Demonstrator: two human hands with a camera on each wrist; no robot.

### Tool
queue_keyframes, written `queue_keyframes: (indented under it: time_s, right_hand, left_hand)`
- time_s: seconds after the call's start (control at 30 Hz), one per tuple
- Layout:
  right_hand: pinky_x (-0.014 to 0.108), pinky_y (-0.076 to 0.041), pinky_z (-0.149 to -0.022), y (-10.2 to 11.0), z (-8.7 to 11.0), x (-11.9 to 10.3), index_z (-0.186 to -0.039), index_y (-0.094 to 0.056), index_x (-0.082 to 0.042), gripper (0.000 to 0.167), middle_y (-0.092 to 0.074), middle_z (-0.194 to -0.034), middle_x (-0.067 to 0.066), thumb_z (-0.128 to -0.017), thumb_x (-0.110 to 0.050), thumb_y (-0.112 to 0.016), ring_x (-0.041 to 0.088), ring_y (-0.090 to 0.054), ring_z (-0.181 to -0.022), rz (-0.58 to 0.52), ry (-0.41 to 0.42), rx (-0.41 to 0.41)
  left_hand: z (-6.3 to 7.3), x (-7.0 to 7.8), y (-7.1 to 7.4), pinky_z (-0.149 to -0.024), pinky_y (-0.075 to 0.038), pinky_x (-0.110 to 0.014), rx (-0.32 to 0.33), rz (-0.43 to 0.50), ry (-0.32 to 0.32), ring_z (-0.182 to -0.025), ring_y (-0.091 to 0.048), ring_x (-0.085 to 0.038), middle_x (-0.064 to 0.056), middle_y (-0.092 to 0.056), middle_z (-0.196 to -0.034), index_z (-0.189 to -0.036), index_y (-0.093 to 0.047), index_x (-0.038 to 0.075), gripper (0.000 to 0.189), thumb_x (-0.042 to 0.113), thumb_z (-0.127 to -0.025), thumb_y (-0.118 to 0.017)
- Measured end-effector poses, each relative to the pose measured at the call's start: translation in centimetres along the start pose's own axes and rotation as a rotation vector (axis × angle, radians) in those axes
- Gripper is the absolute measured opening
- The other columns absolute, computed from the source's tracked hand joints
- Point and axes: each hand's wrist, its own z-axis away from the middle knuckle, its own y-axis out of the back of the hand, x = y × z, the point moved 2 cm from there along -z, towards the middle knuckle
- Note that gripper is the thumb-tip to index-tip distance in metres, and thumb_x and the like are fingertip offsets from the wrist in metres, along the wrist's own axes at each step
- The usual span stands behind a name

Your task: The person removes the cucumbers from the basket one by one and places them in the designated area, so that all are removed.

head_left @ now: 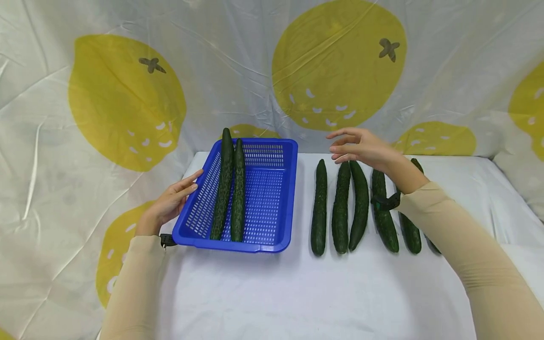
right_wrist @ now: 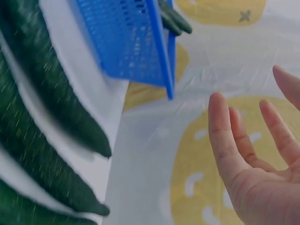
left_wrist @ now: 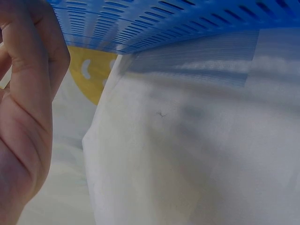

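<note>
A blue plastic basket (head_left: 294,193) with slotted sides stands on the white-covered table. Two long dark green cucumbers lie in its left part, one larger (head_left: 223,189) and one slimmer (head_left: 238,198), the larger tip rising above the far rim. My left hand (head_left: 167,204) is at the basket's left side, fingers extended and fingertips right at the rim; in the left wrist view the hand (left_wrist: 28,93) is partly cut off. Raised over the far ends of the loose cucumbers, my right hand (head_left: 367,151) has loosely spread fingers and an empty palm, which the right wrist view also shows.
Right of the basket, several cucumbers lie side by side, the nearest one (head_left: 318,208) apart from a touching pair (head_left: 341,212). My right forearm covers parts of the rightmost ones. A lemon-print cloth (head_left: 238,66) hangs behind the table (head_left: 272,297).
</note>
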Motion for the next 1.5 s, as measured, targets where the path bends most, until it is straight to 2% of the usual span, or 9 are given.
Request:
queue_keyframes:
  time_s: [0.37, 0.57, 0.77, 0.87, 1.07, 1.33, 1.5]
  right_hand:
    - [0.048, -0.054, -0.091, -3.8, -2.7, -0.6, -0.139, -0.053, -0.001, 0.047, -0.052, -0.131, 0.022, -0.095, -0.008, -0.068, 0.038, -0.064, -0.103, -0.049, -0.006, -0.029]
    - [0.048, -0.055, -0.09, -5.8, -3.9, -1.1, -0.135, -0.055, -0.002, 0.044, -0.055, -0.129, 0.024, -0.094, -0.008, -0.069, 0.037, -0.064, -0.1, -0.053, -0.006, -0.055]
    - [0.048, -0.054, -0.091, -7.7, -5.1, -1.4, -0.134, -0.058, -0.004, 0.042, -0.058, -0.121, 0.023, -0.093, -0.009, -0.071, 0.044, -0.062, -0.104, -0.063, -0.018, -0.085]
    - [0.049, -0.053, -0.093, -8.4, -5.7, -1.4, -0.133, -0.058, -0.004, 0.042, -0.058, -0.122, 0.023, -0.094, -0.009, -0.071, 0.042, -0.063, -0.104, -0.08, -0.024, -0.089]
    - [0.05, -0.052, -0.095, -9.8, -7.1, -1.0, -0.133, -0.058, -0.004, 0.041, -0.055, -0.128, 0.022, -0.094, -0.008, -0.07, 0.036, -0.065, -0.102, -0.117, -0.04, -0.075]
    - [0.048, -0.053, -0.093, -12.4, -9.1, -0.7, -0.139, -0.054, 0.0, 0.049, -0.054, -0.129, 0.022, -0.094, -0.009, -0.07, 0.038, -0.064, -0.102, -0.108, -0.066, -0.091]
    - [0.048, -0.054, -0.092, -14.4, -10.3, -0.2, -0.135, -0.058, -0.001, 0.046, -0.058, -0.126, 0.019, -0.092, -0.01, -0.073, 0.037, -0.064, -0.1, -0.085, -0.085, -0.084]
  left_hand:
    - [0.1, 0.2, -0.1, -0.066, -0.058, -0.026, -0.011, 0.011, -0.003, -0.081, -0.069, -0.015, -0.006, -0.058, -0.111, -0.16, -0.022, 0.021, 0.054, 0.012, -0.109, -0.038]
    - [0.1, 0.0, 0.0, -0.06, -0.057, -0.023, 0.005, 0.003, -0.01, -0.072, -0.067, -0.012, -0.004, -0.058, -0.104, -0.16, -0.023, 0.02, 0.054, 0.013, -0.109, -0.039]
    - [0.1, -0.1, 0.0, -0.058, -0.056, -0.022, 0.013, -0.01, -0.015, -0.07, -0.066, -0.011, -0.003, -0.057, -0.103, -0.16, -0.023, 0.019, 0.054, 0.014, -0.109, -0.041]
    - [0.1, -0.2, 0.1, -0.061, -0.057, -0.023, 0.009, -0.004, -0.013, -0.073, -0.068, -0.012, -0.004, -0.058, -0.105, -0.16, -0.023, 0.02, 0.054, 0.014, -0.109, -0.04]
    - [0.0, -0.3, 0.1, -0.057, -0.055, -0.021, 0.009, -0.016, -0.016, -0.07, -0.066, -0.01, -0.003, -0.058, -0.105, -0.16, -0.023, 0.02, 0.054, 0.014, -0.109, -0.039]
    - [0.0, -0.3, 0.3, -0.059, -0.057, -0.023, 0.01, 0.007, -0.016, -0.072, -0.068, -0.012, -0.004, -0.058, -0.106, -0.16, -0.022, 0.019, 0.054, 0.013, -0.109, -0.039]
    - [0.0, -0.2, 0.2, -0.059, -0.055, -0.02, 0.011, 0.009, -0.023, -0.073, -0.066, -0.011, -0.005, -0.057, -0.108, -0.16, -0.023, 0.018, 0.054, 0.012, -0.109, -0.039]
